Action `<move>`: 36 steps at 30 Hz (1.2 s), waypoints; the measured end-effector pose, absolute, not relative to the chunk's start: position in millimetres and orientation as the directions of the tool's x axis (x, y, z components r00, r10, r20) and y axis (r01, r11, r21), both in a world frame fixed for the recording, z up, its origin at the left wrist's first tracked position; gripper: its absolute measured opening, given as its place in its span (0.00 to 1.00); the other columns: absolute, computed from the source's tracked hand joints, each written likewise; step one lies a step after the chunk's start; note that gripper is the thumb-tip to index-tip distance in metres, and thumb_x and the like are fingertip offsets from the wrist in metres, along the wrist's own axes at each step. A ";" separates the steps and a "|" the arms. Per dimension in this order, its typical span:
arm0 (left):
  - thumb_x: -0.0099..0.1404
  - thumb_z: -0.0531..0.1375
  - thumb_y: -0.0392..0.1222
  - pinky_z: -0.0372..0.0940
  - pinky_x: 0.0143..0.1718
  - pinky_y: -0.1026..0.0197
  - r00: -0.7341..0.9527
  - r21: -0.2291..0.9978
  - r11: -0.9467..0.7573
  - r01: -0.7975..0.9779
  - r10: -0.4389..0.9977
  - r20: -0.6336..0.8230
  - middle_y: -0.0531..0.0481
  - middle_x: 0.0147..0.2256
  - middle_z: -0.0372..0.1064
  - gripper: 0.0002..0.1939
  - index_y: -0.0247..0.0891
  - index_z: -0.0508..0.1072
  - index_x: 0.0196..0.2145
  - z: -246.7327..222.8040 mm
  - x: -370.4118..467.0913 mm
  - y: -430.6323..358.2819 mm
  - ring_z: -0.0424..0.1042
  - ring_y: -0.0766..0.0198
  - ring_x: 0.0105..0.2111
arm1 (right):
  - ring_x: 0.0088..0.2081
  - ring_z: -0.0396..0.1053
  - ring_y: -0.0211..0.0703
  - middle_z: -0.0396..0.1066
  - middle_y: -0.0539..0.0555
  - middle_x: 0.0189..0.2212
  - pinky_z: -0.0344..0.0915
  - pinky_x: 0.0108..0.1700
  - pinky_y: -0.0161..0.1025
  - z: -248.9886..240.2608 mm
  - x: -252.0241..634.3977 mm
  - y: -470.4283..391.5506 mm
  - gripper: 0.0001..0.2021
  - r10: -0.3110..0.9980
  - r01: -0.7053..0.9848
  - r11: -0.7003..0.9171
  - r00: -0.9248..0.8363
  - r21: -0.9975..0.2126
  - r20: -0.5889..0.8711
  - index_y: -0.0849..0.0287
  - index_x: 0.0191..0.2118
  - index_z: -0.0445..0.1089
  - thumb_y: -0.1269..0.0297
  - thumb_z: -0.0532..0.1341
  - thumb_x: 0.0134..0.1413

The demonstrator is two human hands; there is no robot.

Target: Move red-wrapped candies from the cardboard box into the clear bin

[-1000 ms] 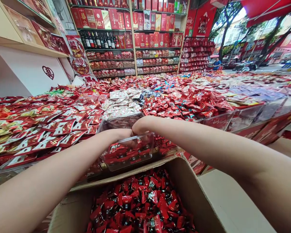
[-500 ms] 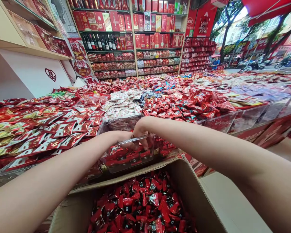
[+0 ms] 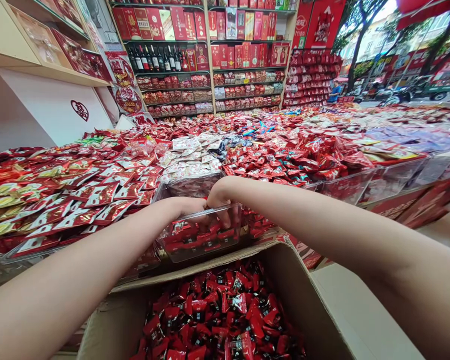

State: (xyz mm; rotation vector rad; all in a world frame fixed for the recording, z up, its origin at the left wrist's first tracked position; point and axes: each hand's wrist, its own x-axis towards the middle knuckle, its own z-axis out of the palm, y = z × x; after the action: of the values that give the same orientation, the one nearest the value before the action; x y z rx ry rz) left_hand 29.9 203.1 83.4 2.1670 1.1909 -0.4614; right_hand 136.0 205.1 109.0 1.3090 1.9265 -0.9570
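Both of my hands reach into a clear plastic bin [image 3: 202, 255] with small red-wrapped candies [image 3: 210, 242] at its bottom. My left hand [image 3: 195, 209] is bent over the front rim, its fingers partly seen through the clear wall. My right hand [image 3: 220, 202] is beside it, fingers pointing down among the candies; whether either hand holds any is hidden. Nearer to me, below the bin, an open cardboard box [image 3: 322, 310] contains many of the same red candies [image 3: 210, 320].
Red and white packets [image 3: 101, 195] are heaped left of the bin, white packets [image 3: 191, 155] behind it, red packets [image 3: 270, 160] to the right. Shelves [image 3: 212, 75] with boxes and bottles stand behind. A person in blue [image 3: 335, 92] is far off at the right.
The view has shifted slightly, with the shelves now higher in the picture. Both hands remain inside the clear bin, with little visible movement.
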 end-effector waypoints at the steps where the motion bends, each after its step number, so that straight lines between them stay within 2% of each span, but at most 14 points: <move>1: 0.59 0.55 0.41 0.65 0.33 0.56 0.527 0.347 -0.397 0.850 0.630 -0.570 0.50 0.36 0.68 0.11 0.33 0.67 0.38 83.9 30.4 203.6 0.69 0.64 0.32 | 0.36 0.68 0.48 0.70 0.57 0.30 0.65 0.33 0.40 110.2 136.3 205.0 0.19 0.498 0.945 0.247 -0.313 -0.213 -0.809 0.70 0.37 0.66 0.65 0.64 0.36; 7: 0.59 0.54 0.41 0.65 0.31 0.58 0.512 0.371 -0.355 0.858 0.630 -0.584 0.50 0.34 0.68 0.10 0.33 0.67 0.38 84.6 30.9 205.5 0.69 0.64 0.31 | 0.33 0.69 0.42 0.69 0.57 0.30 0.65 0.34 0.38 113.9 136.8 202.4 0.17 0.478 0.907 0.380 -0.361 -0.182 -0.801 0.73 0.38 0.65 0.69 0.63 0.39; 17: 0.57 0.56 0.39 0.65 0.31 0.57 0.528 0.407 -0.341 0.847 0.619 -0.581 0.49 0.35 0.69 0.12 0.34 0.67 0.40 87.2 31.6 201.8 0.69 0.64 0.31 | 0.33 0.69 0.47 0.70 0.57 0.29 0.64 0.34 0.41 113.5 136.9 202.1 0.13 0.546 0.883 0.449 -0.394 -0.139 -0.739 0.72 0.38 0.68 0.72 0.60 0.41; 19: 0.55 0.57 0.38 0.64 0.32 0.57 0.540 0.409 -0.355 0.841 0.610 -0.580 0.49 0.35 0.70 0.13 0.34 0.67 0.40 88.3 32.2 201.3 0.69 0.63 0.31 | 0.32 0.68 0.48 0.69 0.59 0.29 0.63 0.34 0.42 119.3 139.8 198.0 0.12 0.647 0.861 0.499 -0.442 -0.093 -0.621 0.73 0.36 0.68 0.74 0.58 0.42; 21: 0.52 0.57 0.35 0.63 0.33 0.58 0.555 0.413 -0.372 0.832 0.595 -0.581 0.50 0.34 0.71 0.14 0.35 0.68 0.39 89.9 33.3 200.1 0.69 0.63 0.32 | 0.30 0.68 0.46 0.69 0.60 0.28 0.63 0.32 0.41 126.6 145.8 193.2 0.12 0.755 0.841 0.540 -0.501 -0.034 -0.423 0.72 0.37 0.68 0.76 0.55 0.43; 24: 0.49 0.55 0.33 0.62 0.33 0.63 0.578 0.422 -0.395 0.816 0.587 -0.567 0.52 0.36 0.71 0.18 0.37 0.68 0.40 92.1 35.3 197.1 0.68 0.63 0.33 | 0.28 0.66 0.41 0.70 0.58 0.28 0.60 0.29 0.36 133.4 159.3 187.8 0.13 0.800 0.813 0.581 -0.575 -0.017 -0.174 0.68 0.35 0.69 0.77 0.52 0.44; 29: 0.46 0.54 0.32 0.61 0.32 0.66 0.607 0.423 -0.436 0.795 0.589 -0.533 0.55 0.39 0.70 0.25 0.41 0.66 0.44 92.1 35.4 197.7 0.66 0.62 0.35 | 0.31 0.64 0.37 0.69 0.54 0.29 0.57 0.33 0.32 125.6 182.2 174.6 0.12 0.748 0.749 0.656 -0.631 -0.091 0.205 0.64 0.34 0.70 0.74 0.51 0.46; 32: 0.45 0.53 0.30 0.61 0.33 0.65 0.631 0.435 -0.457 0.776 0.574 -0.522 0.56 0.38 0.71 0.25 0.42 0.68 0.43 88.6 33.7 202.6 0.66 0.62 0.36 | 0.32 0.64 0.34 0.69 0.51 0.31 0.57 0.35 0.30 120.9 192.8 147.0 0.12 0.707 0.681 0.697 -0.599 -0.225 0.376 0.63 0.37 0.68 0.70 0.50 0.49; 34: 0.45 0.53 0.30 0.61 0.33 0.65 0.644 0.451 -0.461 0.765 0.565 -0.516 0.56 0.36 0.71 0.23 0.41 0.70 0.41 85.9 33.3 205.1 0.66 0.62 0.35 | 0.32 0.64 0.32 0.69 0.49 0.31 0.58 0.34 0.28 116.2 198.2 121.3 0.12 0.695 0.588 0.719 -0.618 -0.371 0.367 0.62 0.37 0.68 0.69 0.49 0.51; 36: 0.46 0.53 0.31 0.61 0.34 0.65 0.654 0.474 -0.451 0.756 0.555 -0.514 0.56 0.36 0.72 0.21 0.40 0.70 0.40 84.2 33.9 205.5 0.67 0.63 0.35 | 0.31 0.65 0.30 0.70 0.48 0.31 0.59 0.34 0.26 103.5 201.0 96.5 0.12 0.635 0.460 0.719 -0.740 -0.522 0.222 0.59 0.38 0.67 0.69 0.49 0.52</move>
State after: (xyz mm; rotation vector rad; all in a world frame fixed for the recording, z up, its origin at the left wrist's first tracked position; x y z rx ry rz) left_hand 33.9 205.5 84.2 2.1759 1.0118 -0.3730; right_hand 201.0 96.5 103.5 1.0897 3.2684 -0.8024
